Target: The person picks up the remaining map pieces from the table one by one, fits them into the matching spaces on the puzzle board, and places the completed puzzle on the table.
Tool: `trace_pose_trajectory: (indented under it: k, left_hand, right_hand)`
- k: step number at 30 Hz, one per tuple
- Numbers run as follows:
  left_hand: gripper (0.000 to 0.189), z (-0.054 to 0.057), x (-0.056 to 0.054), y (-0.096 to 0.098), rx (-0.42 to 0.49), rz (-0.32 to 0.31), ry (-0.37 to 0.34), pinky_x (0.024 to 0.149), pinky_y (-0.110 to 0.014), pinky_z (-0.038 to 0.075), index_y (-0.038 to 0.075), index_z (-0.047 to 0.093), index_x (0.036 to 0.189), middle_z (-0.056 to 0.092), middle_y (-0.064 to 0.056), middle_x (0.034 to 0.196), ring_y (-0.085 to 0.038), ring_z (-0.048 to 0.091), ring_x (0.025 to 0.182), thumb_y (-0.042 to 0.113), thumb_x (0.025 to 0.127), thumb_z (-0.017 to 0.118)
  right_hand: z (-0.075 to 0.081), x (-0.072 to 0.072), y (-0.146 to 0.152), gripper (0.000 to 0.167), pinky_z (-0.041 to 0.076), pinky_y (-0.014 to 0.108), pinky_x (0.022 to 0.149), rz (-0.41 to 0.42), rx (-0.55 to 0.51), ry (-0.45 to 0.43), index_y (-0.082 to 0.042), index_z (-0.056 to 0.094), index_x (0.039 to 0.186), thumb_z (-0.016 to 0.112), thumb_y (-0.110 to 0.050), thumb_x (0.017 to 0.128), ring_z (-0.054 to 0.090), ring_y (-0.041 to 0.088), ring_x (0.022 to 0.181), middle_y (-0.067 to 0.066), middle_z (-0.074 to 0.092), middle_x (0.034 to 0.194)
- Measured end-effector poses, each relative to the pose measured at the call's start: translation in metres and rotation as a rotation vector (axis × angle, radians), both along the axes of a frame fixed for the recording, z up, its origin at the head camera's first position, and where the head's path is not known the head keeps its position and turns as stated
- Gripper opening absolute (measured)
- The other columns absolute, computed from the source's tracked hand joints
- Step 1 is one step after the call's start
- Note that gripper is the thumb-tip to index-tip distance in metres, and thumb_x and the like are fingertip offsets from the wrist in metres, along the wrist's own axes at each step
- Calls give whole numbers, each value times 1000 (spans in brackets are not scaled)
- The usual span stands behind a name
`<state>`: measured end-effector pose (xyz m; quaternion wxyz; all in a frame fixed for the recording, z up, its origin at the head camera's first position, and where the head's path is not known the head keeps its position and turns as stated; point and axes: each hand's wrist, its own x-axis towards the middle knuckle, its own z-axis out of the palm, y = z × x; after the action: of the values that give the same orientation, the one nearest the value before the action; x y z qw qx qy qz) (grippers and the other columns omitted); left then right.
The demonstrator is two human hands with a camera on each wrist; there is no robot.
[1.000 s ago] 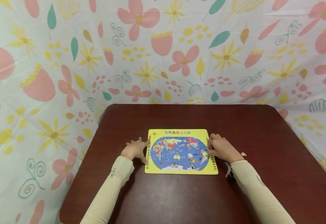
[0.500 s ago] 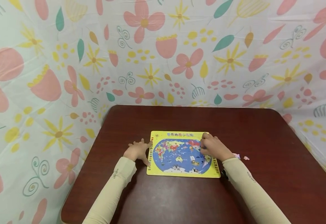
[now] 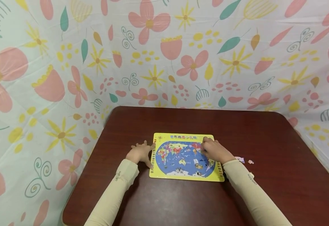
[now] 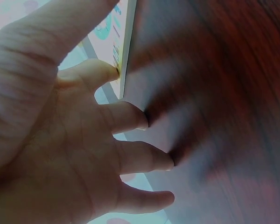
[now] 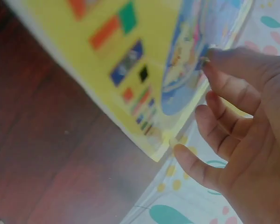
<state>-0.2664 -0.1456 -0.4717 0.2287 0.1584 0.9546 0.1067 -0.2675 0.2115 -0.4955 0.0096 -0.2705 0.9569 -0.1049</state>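
A yellow-bordered world map puzzle board (image 3: 159, 173) with a blue oval map lies on the table in the head view. My left hand (image 3: 139, 153) is spread at its left edge, thumb and index finger touching the border. In the left wrist view, the other fingers of the left hand (image 4: 74, 140) reach down beside the board's edge. Over the upper right of the map, my right hand (image 3: 216, 151) has its fingers bent. The right wrist view shows the right hand (image 5: 245, 102) pinching a small bluish puzzle piece (image 5: 202, 59) at the map, mostly hidden by the fingertips.
Right of the board lie a pinkish loose piece (image 3: 239, 159), a smaller pink one (image 3: 250, 162) and a pale one (image 3: 251, 174) by the right sleeve. The dark red-brown table (image 3: 181, 204) meets a floral cloth (image 3: 170, 72) behind and at the left.
My right hand has moved left from the board's right edge onto the upper right of the map, uncovering loose pieces. The left hand stays at the left edge. The head view has shifted slightly.
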Motion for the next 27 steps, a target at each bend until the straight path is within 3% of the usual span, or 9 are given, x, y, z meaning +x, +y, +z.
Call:
trace_pose_trajectory:
  k: [7, 15, 27]
  left_hand:
    - [112, 2, 1, 3, 14, 9, -2, 108, -77, 17, 19, 30, 161, 18, -29, 163, -65, 20, 140, 37, 71, 94]
    - [112, -2, 2, 1, 14, 9, -2, 107, -78, 17, 18, 31, 161, 18, -30, 162, -65, 20, 139, 38, 71, 94]
    - [111, 0, 2, 1, -3, -20, 0, 104, -80, 19, 17, 30, 161, 18, -31, 162, -67, 21, 138, 39, 73, 92]
  right_hand:
    - [3, 5, 2, 22, 39, 40, 67, 16, -2, 18, -12, 65, 74, 71, 5, 86, 47, 19, 76, 2, 52, 87]
    - [5, 14, 9, 11, 47, 45, 70, 20, 3, 44, -7, 74, 85, 71, 3, 87, 53, 20, 80, 5, 57, 92]
    - [12, 29, 43, 16, 50, 51, 74, -64, 10, 83, -2, 76, 100, 71, 6, 86, 58, 28, 87, 10, 58, 96]
